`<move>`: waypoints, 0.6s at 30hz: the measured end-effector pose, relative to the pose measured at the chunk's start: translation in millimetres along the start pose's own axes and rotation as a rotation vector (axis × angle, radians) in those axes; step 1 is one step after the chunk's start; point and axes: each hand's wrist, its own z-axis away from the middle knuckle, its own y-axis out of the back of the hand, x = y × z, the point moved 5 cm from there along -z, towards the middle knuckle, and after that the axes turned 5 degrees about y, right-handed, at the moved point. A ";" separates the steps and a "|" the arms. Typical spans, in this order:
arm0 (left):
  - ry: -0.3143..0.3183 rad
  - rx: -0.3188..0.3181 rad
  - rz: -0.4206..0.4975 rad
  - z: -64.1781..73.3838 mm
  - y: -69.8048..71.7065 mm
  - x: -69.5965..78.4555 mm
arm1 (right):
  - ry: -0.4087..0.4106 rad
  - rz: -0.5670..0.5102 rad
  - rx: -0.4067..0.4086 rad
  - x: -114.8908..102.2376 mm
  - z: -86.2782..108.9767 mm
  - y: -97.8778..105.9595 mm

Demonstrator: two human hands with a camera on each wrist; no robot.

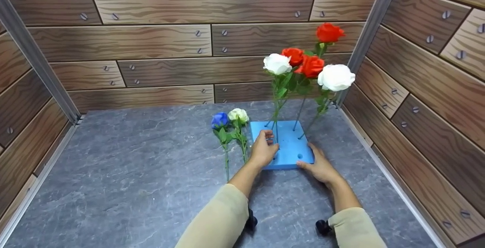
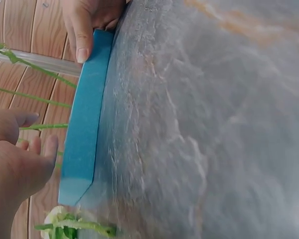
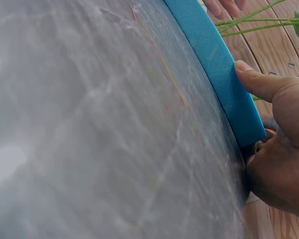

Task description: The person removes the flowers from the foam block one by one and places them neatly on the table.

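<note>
A blue foam block with holes in its top lies on the grey table. Standing in it on long green stems are three red roses and two white roses; some lean outward. My right hand grips the block's near right corner, its thumb along the edge and the other fingers tucked at the side. Over the block's left part, my left hand has thumb and fingers spread apart beside a green stem. That stem shows between them in the left wrist view.
Left of the block, a blue rose and a cream-white rose lie on the table. Wood-patterned walls with metal corner posts enclose the back and both sides.
</note>
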 end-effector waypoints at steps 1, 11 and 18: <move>-0.007 -0.003 0.003 -0.4 -0.7 0.4 | 0.002 -0.003 -0.001 -0.4 -0.1 -0.4; -0.070 -0.089 -0.027 -1.7 -12.2 -3.6 | -0.004 -0.009 0.003 1.2 -0.5 -0.5; -0.097 -0.096 0.019 -0.3 -14.5 -5.5 | -0.011 0.003 -0.006 0.8 -2.3 -0.5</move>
